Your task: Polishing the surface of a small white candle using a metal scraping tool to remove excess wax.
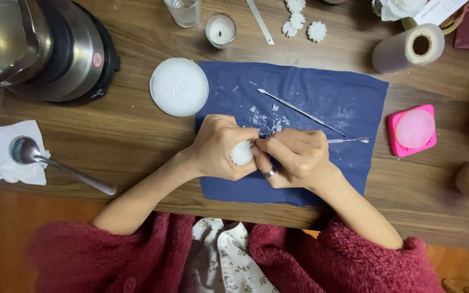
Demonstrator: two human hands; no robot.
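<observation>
Now our left hand grips the white wax ball; our right hand, just beside, pinches a thin metal tool whose handle points right.

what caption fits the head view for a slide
Left hand holds a white wax ball while right hand carves it with a metal tool.

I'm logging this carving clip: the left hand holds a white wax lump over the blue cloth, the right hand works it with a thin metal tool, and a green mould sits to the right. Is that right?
One detail is off: the mould is pink, not green, as the head view shows. The rest stands: the left hand holds the white wax lump over the blue cloth, and the right hand works it with a thin metal tool.
</observation>
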